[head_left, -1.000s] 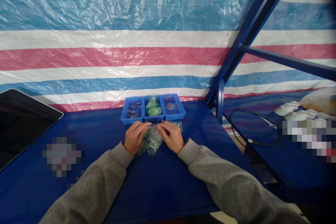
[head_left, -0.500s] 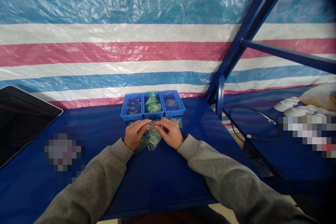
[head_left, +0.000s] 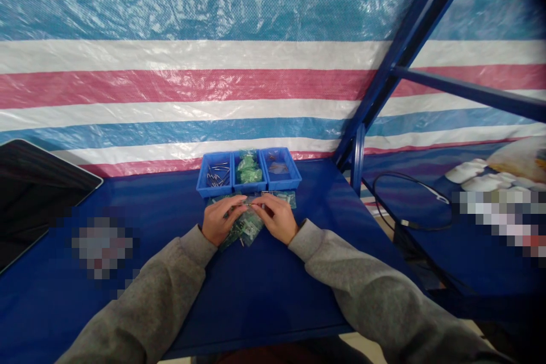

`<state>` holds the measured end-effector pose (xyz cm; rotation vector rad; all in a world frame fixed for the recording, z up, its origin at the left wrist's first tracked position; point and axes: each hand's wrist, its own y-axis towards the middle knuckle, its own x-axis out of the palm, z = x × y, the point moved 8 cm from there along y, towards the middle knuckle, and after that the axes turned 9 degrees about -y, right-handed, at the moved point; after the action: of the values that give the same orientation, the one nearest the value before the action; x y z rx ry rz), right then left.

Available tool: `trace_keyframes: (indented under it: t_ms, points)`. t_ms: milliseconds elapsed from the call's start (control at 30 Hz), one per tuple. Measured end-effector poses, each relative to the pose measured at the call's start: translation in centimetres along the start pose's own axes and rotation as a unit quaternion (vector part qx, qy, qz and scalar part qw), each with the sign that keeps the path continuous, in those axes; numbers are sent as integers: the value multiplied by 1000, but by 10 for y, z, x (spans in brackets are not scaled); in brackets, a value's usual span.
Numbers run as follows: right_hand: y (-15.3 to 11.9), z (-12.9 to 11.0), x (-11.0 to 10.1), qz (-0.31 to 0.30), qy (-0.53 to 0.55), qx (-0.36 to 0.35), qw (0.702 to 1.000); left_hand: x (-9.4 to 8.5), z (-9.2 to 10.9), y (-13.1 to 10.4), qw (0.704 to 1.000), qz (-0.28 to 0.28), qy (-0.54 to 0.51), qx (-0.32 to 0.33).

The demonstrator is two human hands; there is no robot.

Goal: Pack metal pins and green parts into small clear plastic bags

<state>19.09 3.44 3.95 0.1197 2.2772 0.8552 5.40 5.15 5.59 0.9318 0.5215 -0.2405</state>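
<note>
Above several green-tinted plastic packets [head_left: 250, 228] on the blue table, my left hand [head_left: 220, 219] and my right hand [head_left: 276, 216] face each other with fingertips nearly meeting. Thumb and fingers are pinched on both sides around something small between them, too small to make out. Just beyond stand three joined blue bins: the left bin [head_left: 205, 181] has metal pin-like pieces, the middle bin [head_left: 249, 186] green packets, and the right bin [head_left: 284, 184] a few small clear or brownish pieces.
A dark screen [head_left: 38, 199] stands at the left, near a blurred-out item [head_left: 102, 244]. Blue metal frame bars [head_left: 386, 74] rise on the right. Beyond them, a second table holds a black cable [head_left: 375, 193] and white objects [head_left: 467, 172]. Striped sheeting [head_left: 191, 85] hangs behind.
The fingers of my left hand have closed slightly, its thumb rising toward the fingertips. My right hand has hardly moved.
</note>
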Motion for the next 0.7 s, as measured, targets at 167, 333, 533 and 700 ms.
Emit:
trace_keyframes:
  t_ms: [167,333,533,700]
  points:
    - [1,1,-2,8,-4,5,1000,-2,-1,1,1000,6,14,-5]
    - [1,2,-1,8,0,4,1000,-3,-1,1,1000,10,-5,-9]
    - [1,1,0,3,0,-4,1000,-1,5,3,999,-10,-49,5]
    - [1,3,-2,10,-8,10,1000,-2,4,3,998,-5,-55,-12]
